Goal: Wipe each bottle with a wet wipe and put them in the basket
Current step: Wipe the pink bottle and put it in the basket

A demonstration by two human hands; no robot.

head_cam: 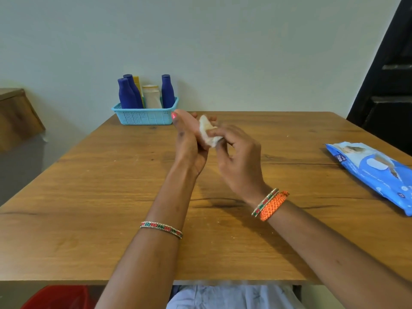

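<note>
A light blue plastic basket (145, 117) stands at the table's far left edge against the wall. Inside it stand three dark blue bottles (126, 93), a yellow bottle (137, 84) and a white bottle (152, 95). My left hand (189, 139) is held up over the table with its palm turned right and fingers straight. My right hand (236, 157) pinches a crumpled white wet wipe (208, 133) and presses it against the left palm. Both hands are above the table's middle, just right of the basket.
A blue pack of wet wipes (370, 172) lies at the right edge of the wooden table (89, 197). A wooden cabinet (15, 117) stands to the left, a dark door frame (388, 74) at the right, something red (60, 297) under the table.
</note>
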